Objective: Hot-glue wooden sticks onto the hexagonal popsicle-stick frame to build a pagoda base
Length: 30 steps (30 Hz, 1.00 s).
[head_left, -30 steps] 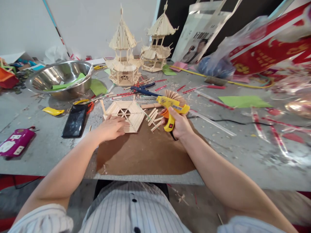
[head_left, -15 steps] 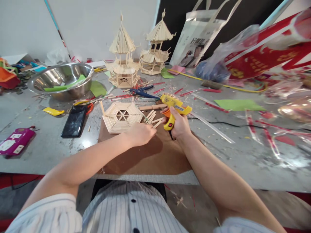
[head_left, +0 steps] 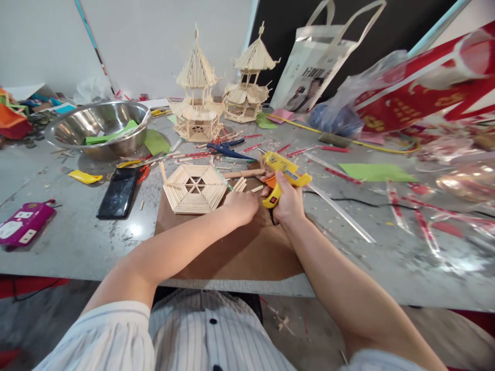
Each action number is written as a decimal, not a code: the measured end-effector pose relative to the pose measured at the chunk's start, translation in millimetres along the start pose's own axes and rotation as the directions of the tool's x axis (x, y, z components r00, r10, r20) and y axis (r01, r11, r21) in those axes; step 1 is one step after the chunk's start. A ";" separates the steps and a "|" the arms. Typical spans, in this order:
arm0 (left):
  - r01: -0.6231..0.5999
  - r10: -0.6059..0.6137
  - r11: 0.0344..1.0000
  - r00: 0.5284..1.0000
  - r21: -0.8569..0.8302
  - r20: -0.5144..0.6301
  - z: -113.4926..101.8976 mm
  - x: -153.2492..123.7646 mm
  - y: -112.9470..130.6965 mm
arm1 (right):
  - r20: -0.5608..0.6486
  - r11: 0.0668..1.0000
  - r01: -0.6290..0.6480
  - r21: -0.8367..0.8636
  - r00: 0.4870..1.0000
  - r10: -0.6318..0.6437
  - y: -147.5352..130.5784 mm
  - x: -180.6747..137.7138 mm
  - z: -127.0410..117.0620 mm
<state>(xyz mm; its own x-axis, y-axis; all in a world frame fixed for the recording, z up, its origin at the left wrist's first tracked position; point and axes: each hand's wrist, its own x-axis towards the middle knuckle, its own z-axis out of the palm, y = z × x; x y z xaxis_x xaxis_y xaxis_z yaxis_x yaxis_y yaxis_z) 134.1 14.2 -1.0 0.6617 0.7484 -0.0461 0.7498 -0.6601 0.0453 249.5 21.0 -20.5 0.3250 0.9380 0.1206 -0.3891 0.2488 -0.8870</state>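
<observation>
My right hand [head_left: 288, 201] grips a yellow glue gun [head_left: 284, 172] with an orange trigger, its nozzle pointing left and away. My left hand [head_left: 240, 205] lies closed over a small heap of loose wooden sticks [head_left: 242, 184] on a brown mat [head_left: 232, 247]; what its fingers hold is hidden. Just left of that hand rests a flat hexagonal piece built of wooden sticks [head_left: 194, 188], untouched.
Two finished stick pagodas [head_left: 197, 93] [head_left: 249, 82] stand at the back. A steel bowl [head_left: 96, 123], a black phone [head_left: 118, 191], a pink power strip [head_left: 23, 229], blue scissors [head_left: 228, 149], red sticks, green paper [head_left: 377, 171] and plastic bags crowd the grey table [head_left: 77, 242].
My left hand left the hexagonal piece and moved right to the loose sticks beside the glue gun. The right hand with the glue gun stayed nearly in place.
</observation>
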 end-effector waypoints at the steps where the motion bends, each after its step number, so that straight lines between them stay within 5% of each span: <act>1: 0.019 -0.019 1.000 1.000 -0.006 0.008 -0.9 1.2 0.9 | -0.007 1.000 0.007 -0.003 1.000 -0.007 0.3 0.3 -0.1; 7: 0.054 -0.054 0.999 0.998 -0.005 0.042 -2.4 2.2 6.6 | -0.022 0.999 0.026 -0.022 0.999 -0.027 1.8 1.0 -0.5; 12: -0.033 0.033 0.999 0.999 0.024 0.033 -5.1 -14.0 7.5 | -0.019 0.999 0.038 0.001 0.999 -0.038 -1.0 -0.5 0.9; 16: -0.181 0.186 0.982 0.967 0.049 -0.172 -3.3 -30.3 2.2 | -0.004 1.000 0.021 0.005 1.000 -0.021 -1.5 -1.5 1.3; 22: -0.374 0.317 0.927 0.811 -0.018 -0.492 1.5 -54.6 -12.0 | 0.035 1.000 -0.009 -0.013 0.999 0.009 1.4 -1.2 -1.7; 26: -0.392 0.213 0.902 0.766 -0.179 -0.607 -9.8 -80.5 -36.1 | 0.180 0.994 -0.083 -0.066 0.979 0.094 2.0 -6.1 -1.0; 30: -0.189 -0.271 0.780 0.758 -0.597 -0.594 -15.9 -105.0 -83.3 | 0.289 0.974 -0.165 -0.157 0.935 0.205 1.9 -15.7 2.9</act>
<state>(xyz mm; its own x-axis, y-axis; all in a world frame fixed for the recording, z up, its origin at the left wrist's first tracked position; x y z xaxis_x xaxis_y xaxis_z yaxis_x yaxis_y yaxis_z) 2.1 -8.3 16.0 0.2964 0.7839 0.5455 0.4575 -0.6179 0.6394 241.1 7.4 -22.9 -0.0247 0.9979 0.0599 -0.2973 0.0499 -0.9535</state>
